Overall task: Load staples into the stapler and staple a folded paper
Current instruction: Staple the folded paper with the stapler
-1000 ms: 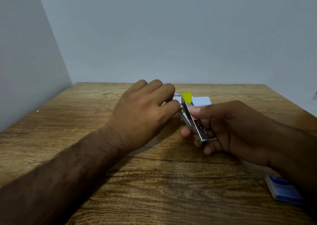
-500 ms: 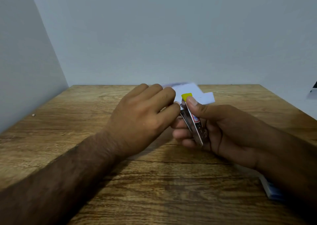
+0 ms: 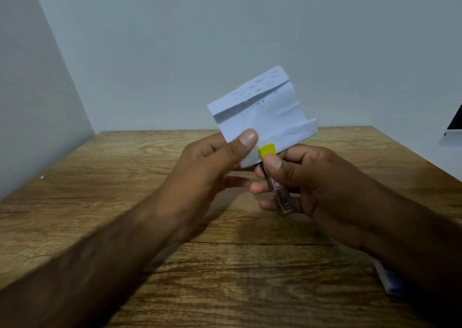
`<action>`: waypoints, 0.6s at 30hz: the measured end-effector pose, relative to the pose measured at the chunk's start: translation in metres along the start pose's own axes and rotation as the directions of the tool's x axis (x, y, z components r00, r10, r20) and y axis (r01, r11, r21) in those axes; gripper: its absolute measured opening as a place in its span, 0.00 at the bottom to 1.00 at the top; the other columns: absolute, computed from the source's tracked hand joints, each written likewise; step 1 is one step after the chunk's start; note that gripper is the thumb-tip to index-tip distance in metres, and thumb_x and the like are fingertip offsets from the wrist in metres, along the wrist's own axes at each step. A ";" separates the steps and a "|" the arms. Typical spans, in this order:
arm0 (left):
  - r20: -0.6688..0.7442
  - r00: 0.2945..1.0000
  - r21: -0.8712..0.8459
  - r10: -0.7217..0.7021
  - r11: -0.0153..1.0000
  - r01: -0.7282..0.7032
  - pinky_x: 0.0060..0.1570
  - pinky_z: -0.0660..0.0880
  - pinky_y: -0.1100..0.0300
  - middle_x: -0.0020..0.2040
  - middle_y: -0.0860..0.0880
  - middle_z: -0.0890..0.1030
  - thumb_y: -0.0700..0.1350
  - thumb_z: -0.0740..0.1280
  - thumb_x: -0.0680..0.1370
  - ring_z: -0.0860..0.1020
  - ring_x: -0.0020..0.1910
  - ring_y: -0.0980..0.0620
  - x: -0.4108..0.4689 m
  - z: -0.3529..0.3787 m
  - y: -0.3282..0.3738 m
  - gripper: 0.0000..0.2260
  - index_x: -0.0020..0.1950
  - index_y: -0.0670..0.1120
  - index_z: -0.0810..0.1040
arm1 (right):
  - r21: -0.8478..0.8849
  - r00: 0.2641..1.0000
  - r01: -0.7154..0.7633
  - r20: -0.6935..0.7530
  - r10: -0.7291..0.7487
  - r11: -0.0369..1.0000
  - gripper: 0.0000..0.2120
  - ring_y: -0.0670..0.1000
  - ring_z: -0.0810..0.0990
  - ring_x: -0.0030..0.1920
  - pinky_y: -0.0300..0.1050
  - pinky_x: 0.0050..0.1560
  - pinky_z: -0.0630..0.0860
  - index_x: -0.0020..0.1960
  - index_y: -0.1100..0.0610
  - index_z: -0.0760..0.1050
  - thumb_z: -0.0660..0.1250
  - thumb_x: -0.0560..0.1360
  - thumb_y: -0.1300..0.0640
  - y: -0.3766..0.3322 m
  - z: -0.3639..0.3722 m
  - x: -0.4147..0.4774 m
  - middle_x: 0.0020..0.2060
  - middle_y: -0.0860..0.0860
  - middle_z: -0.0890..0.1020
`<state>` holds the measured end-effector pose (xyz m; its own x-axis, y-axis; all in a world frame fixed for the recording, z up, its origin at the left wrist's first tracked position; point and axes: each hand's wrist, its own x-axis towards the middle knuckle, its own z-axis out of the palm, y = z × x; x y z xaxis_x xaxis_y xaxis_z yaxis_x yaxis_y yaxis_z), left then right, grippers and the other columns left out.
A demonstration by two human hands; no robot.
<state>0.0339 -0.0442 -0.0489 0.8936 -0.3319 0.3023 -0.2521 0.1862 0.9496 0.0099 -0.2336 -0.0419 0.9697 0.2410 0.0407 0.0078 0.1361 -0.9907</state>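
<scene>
Folded paper [image 3: 265,112]: light, limp, best pinched low as left hand [image 3: 215,167] does; small stapler [image 3: 276,180]: rigid metal, likely slick, wrapped firmly by right hand [image 3: 317,185].

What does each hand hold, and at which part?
The left hand pinches the folded paper at its lower edge. The right hand grips the stapler around its middle.
</scene>
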 end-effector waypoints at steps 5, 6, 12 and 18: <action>-0.015 0.999 -0.112 -0.044 0.993 0.042 0.53 0.81 0.50 0.61 0.30 0.81 0.46 0.72 0.77 0.82 0.55 0.36 -0.002 0.007 -0.004 0.17 0.60 0.36 0.82 | -0.016 1.000 0.010 0.006 -0.010 1.000 0.19 0.53 0.89 0.49 0.49 0.45 0.85 0.57 0.57 0.84 0.74 0.67 0.51 0.003 0.003 -0.002 0.49 0.53 0.89; -0.001 0.999 -0.131 -0.040 0.991 0.040 0.55 0.81 0.48 0.61 0.31 0.82 0.45 0.72 0.78 0.82 0.56 0.36 -0.002 0.006 -0.005 0.16 0.60 0.35 0.82 | -0.010 1.000 0.002 0.002 -0.002 1.000 0.20 0.52 0.88 0.50 0.49 0.46 0.85 0.58 0.57 0.84 0.74 0.67 0.51 0.003 0.003 -0.002 0.50 0.52 0.89; 0.091 0.996 -0.224 -0.006 0.974 0.026 0.47 0.81 0.55 0.47 0.43 0.85 0.44 0.71 0.78 0.83 0.45 0.50 -0.006 0.019 -0.009 0.08 0.52 0.41 0.85 | 0.029 0.998 0.069 -0.011 -0.068 0.997 0.19 0.49 0.86 0.48 0.46 0.46 0.84 0.58 0.60 0.84 0.71 0.68 0.55 0.000 0.007 0.000 0.51 0.54 0.89; -0.042 0.998 -0.138 0.041 0.989 -0.047 0.44 0.79 0.49 0.43 0.35 0.81 0.41 0.70 0.78 0.76 0.41 0.41 -0.007 0.027 -0.012 0.10 0.47 0.32 0.83 | -0.011 0.988 0.112 -0.110 -0.112 0.994 0.13 0.49 0.86 0.38 0.40 0.37 0.81 0.53 0.62 0.84 0.73 0.70 0.58 0.007 0.010 0.001 0.41 0.55 0.88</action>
<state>0.0203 -0.0692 -0.0603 0.8973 -0.2847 0.3373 -0.2396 0.3276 0.9139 0.0086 -0.2223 -0.0470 0.9837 0.1167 0.1369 0.1186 0.1517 -0.9813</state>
